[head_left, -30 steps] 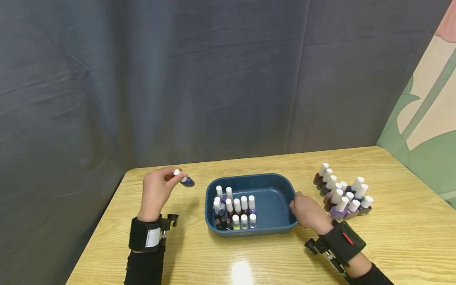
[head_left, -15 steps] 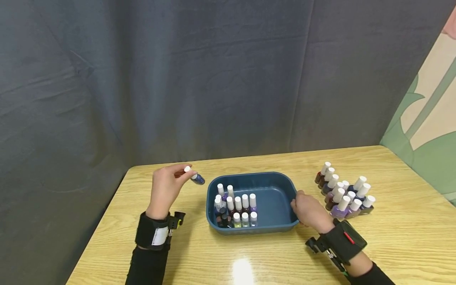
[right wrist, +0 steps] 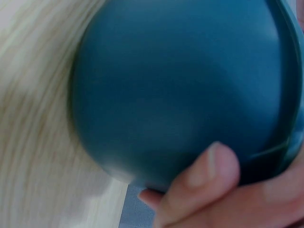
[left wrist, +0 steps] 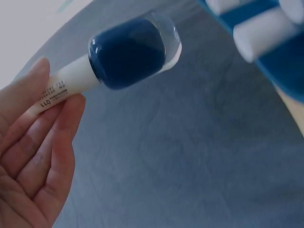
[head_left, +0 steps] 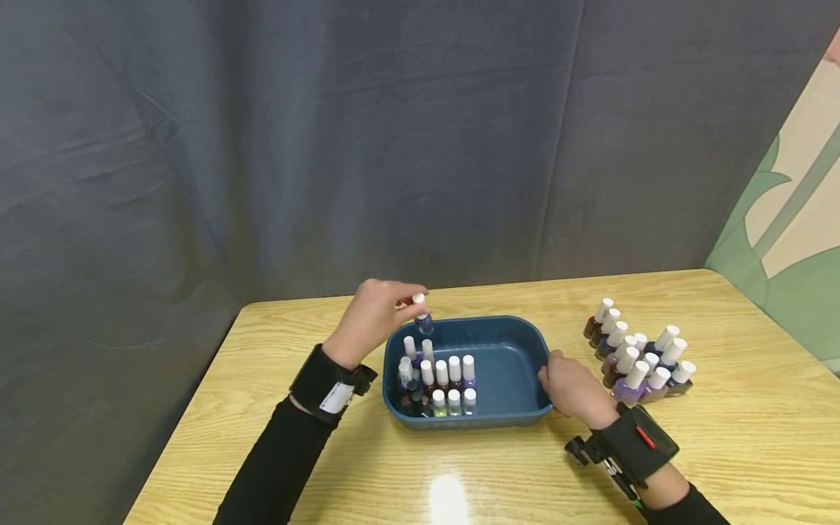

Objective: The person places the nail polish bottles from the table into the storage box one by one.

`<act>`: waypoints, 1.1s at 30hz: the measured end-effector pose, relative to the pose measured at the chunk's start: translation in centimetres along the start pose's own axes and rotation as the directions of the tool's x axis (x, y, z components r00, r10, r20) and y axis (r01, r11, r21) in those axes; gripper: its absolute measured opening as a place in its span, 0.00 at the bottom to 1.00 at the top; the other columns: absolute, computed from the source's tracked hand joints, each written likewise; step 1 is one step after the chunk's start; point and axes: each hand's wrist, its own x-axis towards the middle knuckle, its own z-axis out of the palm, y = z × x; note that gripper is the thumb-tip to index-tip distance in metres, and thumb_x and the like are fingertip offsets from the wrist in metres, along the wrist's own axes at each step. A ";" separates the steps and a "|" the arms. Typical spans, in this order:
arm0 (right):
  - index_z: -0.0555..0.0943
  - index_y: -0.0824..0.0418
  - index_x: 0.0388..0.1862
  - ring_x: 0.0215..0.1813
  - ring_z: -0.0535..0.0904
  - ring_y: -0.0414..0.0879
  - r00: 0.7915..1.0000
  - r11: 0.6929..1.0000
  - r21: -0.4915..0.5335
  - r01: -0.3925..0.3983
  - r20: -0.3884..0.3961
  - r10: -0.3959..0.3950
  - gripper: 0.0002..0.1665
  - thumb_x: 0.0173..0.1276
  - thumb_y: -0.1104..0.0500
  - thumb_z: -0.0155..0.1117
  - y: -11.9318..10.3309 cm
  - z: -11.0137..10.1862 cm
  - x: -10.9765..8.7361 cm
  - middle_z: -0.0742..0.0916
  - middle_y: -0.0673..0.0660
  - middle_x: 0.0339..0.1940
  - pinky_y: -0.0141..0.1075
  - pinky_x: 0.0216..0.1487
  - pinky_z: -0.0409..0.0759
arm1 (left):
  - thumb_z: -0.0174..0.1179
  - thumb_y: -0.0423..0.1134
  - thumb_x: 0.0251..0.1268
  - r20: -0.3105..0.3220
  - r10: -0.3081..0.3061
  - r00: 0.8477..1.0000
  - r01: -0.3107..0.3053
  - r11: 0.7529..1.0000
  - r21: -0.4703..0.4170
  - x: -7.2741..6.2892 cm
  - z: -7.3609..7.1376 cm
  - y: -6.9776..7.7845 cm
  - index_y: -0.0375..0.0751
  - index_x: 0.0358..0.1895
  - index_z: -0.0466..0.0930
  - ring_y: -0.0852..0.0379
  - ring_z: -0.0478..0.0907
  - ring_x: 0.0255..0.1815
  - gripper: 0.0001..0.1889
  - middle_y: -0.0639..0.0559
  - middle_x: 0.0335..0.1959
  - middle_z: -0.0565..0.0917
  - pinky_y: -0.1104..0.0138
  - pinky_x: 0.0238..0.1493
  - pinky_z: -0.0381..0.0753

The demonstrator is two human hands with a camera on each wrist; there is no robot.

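My left hand (head_left: 375, 321) pinches the white cap of a dark blue nail polish bottle (left wrist: 130, 53) between thumb and fingers. The bottle hangs base-down over the back left rim of a dark blue plastic tray (head_left: 508, 375). Small print with "011" shows on its cap in the left wrist view. At the tray's right end, my right hand (head_left: 576, 390) grips the rim, with a finger (right wrist: 209, 166) against the outer wall in the right wrist view. Several white-capped bottles (head_left: 454, 372) stand in rows in the tray's left half, along with black-capped ones (head_left: 415, 397) at the front left.
To the right of the tray, a cluster of white-capped polish bottles (head_left: 635, 375) in red, purple and dark shades stands on the wooden table (head_left: 387, 481). A grey curtain (head_left: 394, 146) hangs behind the table's back edge.
My left hand has carried the dark blue nail polish bottle rightward from beside the tray to over its back left rim, and the bottle has swung more upright. The right hand stays on the tray.
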 end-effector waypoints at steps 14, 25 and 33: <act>0.65 0.79 0.43 0.13 0.70 0.44 1.000 1.000 -0.005 -0.002 -0.002 0.002 0.17 0.70 0.62 0.42 0.0 0.0 0.0 0.75 0.55 0.12 0.34 0.20 0.64 | 0.64 0.42 0.54 0.203 0.068 0.977 -0.069 0.998 -0.005 1.6 3.1 1.1 0.45 0.37 0.85 0.65 0.79 0.27 0.08 0.55 0.28 0.85 0.74 0.36 0.77; 0.64 0.81 0.47 0.13 0.71 0.44 0.999 1.000 -0.007 -0.030 0.018 0.030 0.20 0.70 0.61 0.42 -0.1 0.0 -0.1 0.75 0.55 0.12 0.34 0.20 0.64 | 0.65 0.43 0.53 0.351 0.015 0.936 -0.020 1.000 0.012 1.9 4.2 0.5 0.46 0.32 0.85 0.65 0.71 0.22 0.06 0.58 0.24 0.81 0.75 0.28 0.69; 0.64 0.81 0.47 0.14 0.71 0.45 0.999 0.999 -0.004 -0.037 0.018 0.037 0.20 0.70 0.61 0.41 -0.1 0.0 0.0 0.75 0.56 0.13 0.34 0.20 0.64 | 0.67 0.41 0.50 0.418 0.000 0.908 -0.014 0.999 0.030 1.6 4.8 0.3 0.45 0.33 0.86 0.64 0.73 0.25 0.07 0.56 0.28 0.84 0.73 0.33 0.73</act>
